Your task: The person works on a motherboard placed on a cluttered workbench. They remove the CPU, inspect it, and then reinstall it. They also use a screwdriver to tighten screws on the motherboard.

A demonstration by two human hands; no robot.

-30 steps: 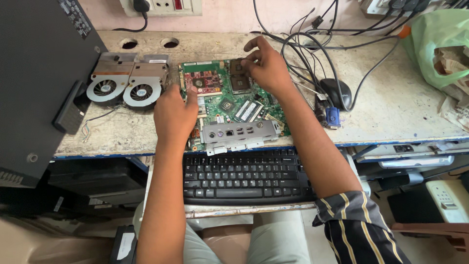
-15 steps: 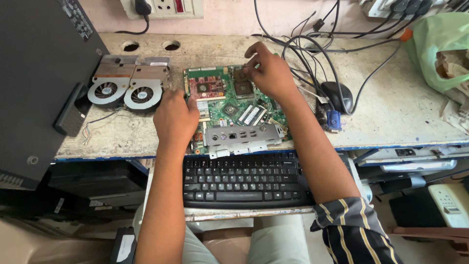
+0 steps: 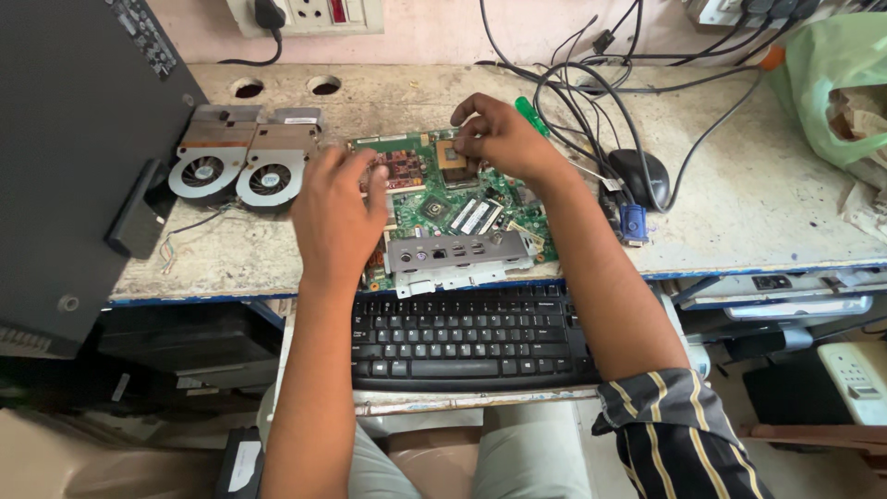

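We saw a green circuit board [image 3: 453,208] lying flat on the worn table [image 3: 767,212], just behind the black keyboard [image 3: 467,337]. Our left hand [image 3: 337,217] rested on its left side, fingers loose. Our right hand [image 3: 499,139] pinched a square chip [image 3: 452,157] near the board's back edge.

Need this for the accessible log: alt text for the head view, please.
Two bare hands work on a green circuit board on a worn workbench: the left hand rests on its left edge, the right hand touches a square chip near the top. A twin-fan cooler lies left, a black keyboard below.
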